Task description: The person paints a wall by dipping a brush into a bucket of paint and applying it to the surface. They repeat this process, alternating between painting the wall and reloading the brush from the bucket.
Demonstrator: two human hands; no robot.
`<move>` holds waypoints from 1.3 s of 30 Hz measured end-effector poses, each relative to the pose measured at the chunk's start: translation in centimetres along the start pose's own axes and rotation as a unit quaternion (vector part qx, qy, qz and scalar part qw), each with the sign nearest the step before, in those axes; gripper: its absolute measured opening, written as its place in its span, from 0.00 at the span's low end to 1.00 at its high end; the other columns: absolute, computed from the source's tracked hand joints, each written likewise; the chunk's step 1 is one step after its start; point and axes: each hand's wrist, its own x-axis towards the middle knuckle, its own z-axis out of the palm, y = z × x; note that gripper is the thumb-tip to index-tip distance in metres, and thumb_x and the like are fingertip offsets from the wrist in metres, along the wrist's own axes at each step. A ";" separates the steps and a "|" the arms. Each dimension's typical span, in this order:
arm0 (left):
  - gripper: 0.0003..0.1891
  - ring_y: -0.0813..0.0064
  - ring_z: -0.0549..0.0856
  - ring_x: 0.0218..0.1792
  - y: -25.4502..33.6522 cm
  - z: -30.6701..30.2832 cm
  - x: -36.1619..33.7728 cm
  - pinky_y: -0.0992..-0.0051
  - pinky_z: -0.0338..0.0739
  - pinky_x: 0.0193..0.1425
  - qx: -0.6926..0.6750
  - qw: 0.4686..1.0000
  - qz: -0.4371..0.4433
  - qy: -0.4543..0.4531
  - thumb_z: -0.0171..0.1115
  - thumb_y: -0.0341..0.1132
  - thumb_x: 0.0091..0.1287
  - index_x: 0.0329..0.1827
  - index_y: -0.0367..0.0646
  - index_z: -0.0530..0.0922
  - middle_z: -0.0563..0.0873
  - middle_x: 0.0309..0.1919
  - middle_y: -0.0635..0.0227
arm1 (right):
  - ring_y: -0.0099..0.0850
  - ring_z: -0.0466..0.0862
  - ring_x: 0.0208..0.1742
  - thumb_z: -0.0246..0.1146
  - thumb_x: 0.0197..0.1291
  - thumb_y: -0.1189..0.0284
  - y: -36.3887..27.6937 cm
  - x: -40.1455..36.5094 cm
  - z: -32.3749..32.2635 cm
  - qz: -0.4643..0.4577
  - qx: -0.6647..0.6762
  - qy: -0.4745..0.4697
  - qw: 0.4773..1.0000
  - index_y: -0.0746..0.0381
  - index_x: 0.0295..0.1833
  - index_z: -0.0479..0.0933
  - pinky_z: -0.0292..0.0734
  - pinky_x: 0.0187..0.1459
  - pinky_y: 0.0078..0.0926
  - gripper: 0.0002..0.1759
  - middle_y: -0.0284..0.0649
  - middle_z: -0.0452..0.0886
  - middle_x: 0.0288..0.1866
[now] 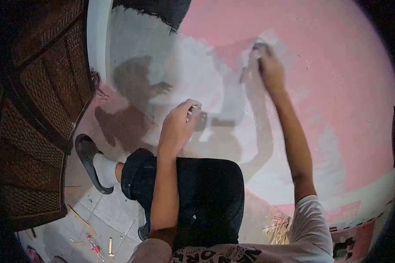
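Observation:
My right hand is raised against the pink wall, its fingers closed round a small dark thing smeared with white; motion blur hides its kind. White paste covers a broad uneven patch of the wall around and below that hand. Above my bent knee, my left hand is held in front of the wall with fingers curled together. Something whitish shows at its fingertips, too small to name.
Dark woven wooden panels stand along the left. Below lies a tiled floor with scraps, a red-and-clear item and a pile of thin sticks. My left foot wears a dark slipper. Black paint marks the upper wall.

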 end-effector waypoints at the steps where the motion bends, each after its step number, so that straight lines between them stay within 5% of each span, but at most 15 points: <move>1: 0.13 0.62 0.90 0.43 0.0 0.1 -0.1 0.65 0.82 0.51 -0.009 1.000 -0.006 0.000 0.58 0.37 0.79 0.56 0.39 0.82 0.90 0.43 0.55 | 0.50 0.87 0.53 0.62 0.69 0.72 -0.4 -2.6 3.2 0.029 0.049 -0.021 0.998 0.58 0.63 0.76 0.84 0.51 0.45 0.18 0.47 0.80 0.62; 3: 0.14 0.53 0.89 0.42 0.0 -0.2 -0.1 0.61 0.81 0.50 -0.025 1.000 -0.015 0.001 0.59 0.40 0.77 0.55 0.40 0.82 0.89 0.45 0.52 | 0.50 0.86 0.55 0.58 0.68 0.78 -3.0 -6.5 7.7 -0.003 -0.002 -0.127 0.992 0.57 0.65 0.76 0.84 0.49 0.44 0.20 0.50 0.79 0.66; 5: 0.13 0.53 0.89 0.42 -0.4 0.0 -0.3 0.61 0.81 0.49 -0.034 0.999 -0.010 -0.002 0.59 0.40 0.77 0.54 0.41 0.82 0.89 0.46 0.53 | 0.43 0.89 0.46 0.65 0.69 0.70 -5.4 -7.5 9.1 -0.005 0.063 -0.150 0.987 0.58 0.58 0.77 0.85 0.48 0.44 0.14 0.48 0.84 0.55; 8: 0.13 0.54 0.89 0.42 -0.9 0.0 0.2 0.60 0.81 0.49 -0.033 0.999 -0.005 0.000 0.58 0.40 0.77 0.54 0.41 0.82 0.89 0.47 0.53 | 0.44 0.90 0.42 0.64 0.68 0.73 -5.0 -6.0 8.4 0.110 0.271 -0.121 0.949 0.59 0.55 0.77 0.85 0.45 0.41 0.12 0.47 0.84 0.49; 11: 0.12 0.62 0.90 0.43 -0.6 0.4 -0.1 0.65 0.82 0.51 -0.013 1.000 -0.020 -0.009 0.58 0.37 0.79 0.56 0.40 0.82 0.90 0.44 0.55 | 0.43 0.89 0.41 0.61 0.71 0.73 -1.3 -3.9 5.7 0.085 0.263 -0.109 0.955 0.59 0.56 0.77 0.85 0.44 0.38 0.10 0.47 0.84 0.50; 13: 0.12 0.66 0.90 0.44 -0.3 0.0 -0.1 0.67 0.82 0.52 0.005 1.000 -0.021 -0.008 0.57 0.36 0.80 0.57 0.39 0.82 0.90 0.42 0.56 | 0.43 0.89 0.43 0.63 0.69 0.74 -2.4 -1.8 2.2 0.248 0.332 -0.078 0.907 0.59 0.57 0.77 0.85 0.46 0.38 0.13 0.47 0.84 0.55; 18: 0.12 0.65 0.90 0.42 -0.9 0.1 -0.3 0.66 0.82 0.51 0.006 1.000 -0.004 -0.001 0.57 0.36 0.80 0.57 0.39 0.82 0.90 0.43 0.56 | 0.45 0.83 0.61 0.67 0.59 0.75 -4.4 -6.0 5.7 -0.033 0.032 -0.002 0.999 0.56 0.60 0.77 0.85 0.52 0.43 0.22 0.43 0.81 0.64; 20: 0.12 0.65 0.90 0.42 -1.4 0.3 -0.3 0.66 0.82 0.51 0.016 1.000 0.011 0.001 0.58 0.37 0.80 0.57 0.39 0.82 0.90 0.43 0.56 | 0.46 0.84 0.60 0.67 0.60 0.74 -5.9 -9.5 10.0 -0.002 0.061 -0.145 0.988 0.56 0.61 0.76 0.85 0.52 0.44 0.22 0.43 0.81 0.64; 23: 0.12 0.65 0.89 0.42 -0.4 0.0 -0.6 0.65 0.81 0.51 0.033 0.999 0.010 -0.010 0.58 0.37 0.80 0.57 0.39 0.82 0.90 0.43 0.56 | 0.46 0.85 0.58 0.64 0.63 0.75 -7.6 -10.4 12.2 0.002 0.106 -0.189 0.976 0.56 0.60 0.75 0.85 0.50 0.44 0.20 0.45 0.82 0.61; 26: 0.12 0.64 0.89 0.43 -0.3 0.1 -0.3 0.65 0.81 0.51 0.026 0.999 -0.005 -0.017 0.59 0.37 0.80 0.56 0.40 0.82 0.90 0.44 0.55 | 0.48 0.85 0.57 0.62 0.67 0.75 -6.1 -6.9 10.3 0.118 0.179 -0.124 0.969 0.56 0.60 0.75 0.84 0.50 0.44 0.17 0.45 0.84 0.57; 29: 0.12 0.64 0.89 0.42 -0.2 0.4 -0.2 0.65 0.81 0.51 0.027 0.999 -0.007 -0.023 0.60 0.37 0.79 0.56 0.39 0.82 0.90 0.45 0.55 | 0.49 0.86 0.58 0.59 0.71 0.75 -3.9 -2.0 4.2 0.114 0.183 -0.030 0.976 0.56 0.62 0.77 0.83 0.55 0.42 0.15 0.45 0.85 0.58; 30: 0.12 0.64 0.88 0.42 -0.3 0.3 -0.2 0.65 0.81 0.50 0.030 0.999 -0.008 -0.022 0.60 0.37 0.79 0.56 0.39 0.82 0.90 0.45 0.55 | 0.48 0.86 0.58 0.59 0.69 0.78 -2.5 -0.5 3.0 -0.020 0.094 0.097 0.991 0.55 0.63 0.78 0.82 0.56 0.43 0.19 0.45 0.85 0.58; 34: 0.12 0.65 0.88 0.40 -0.9 0.6 -0.3 0.66 0.81 0.49 0.020 1.000 0.008 -0.012 0.60 0.37 0.79 0.56 0.40 0.83 0.90 0.42 0.56 | 0.46 0.87 0.54 0.60 0.70 0.75 -1.4 4.0 -2.0 0.008 -0.014 0.201 0.980 0.56 0.60 0.80 0.83 0.52 0.43 0.15 0.43 0.86 0.54; 37: 0.11 0.61 0.88 0.40 -1.1 1.0 -0.1 0.64 0.81 0.48 -0.009 1.000 -0.017 -0.014 0.60 0.37 0.77 0.55 0.41 0.83 0.89 0.42 0.54 | 0.44 0.87 0.54 0.60 0.69 0.81 0.9 3.1 1.7 -0.011 0.013 0.126 0.992 0.56 0.58 0.82 0.83 0.53 0.38 0.15 0.39 0.88 0.56; 39: 0.11 0.52 0.89 0.42 -0.7 0.9 -0.1 0.58 0.81 0.48 -0.011 1.000 -0.019 -0.008 0.60 0.38 0.75 0.53 0.43 0.83 0.89 0.44 0.51 | 0.46 0.85 0.58 0.59 0.70 0.73 1.0 -0.3 6.7 -0.037 -0.074 -0.036 0.996 0.55 0.61 0.78 0.82 0.55 0.45 0.16 0.42 0.84 0.62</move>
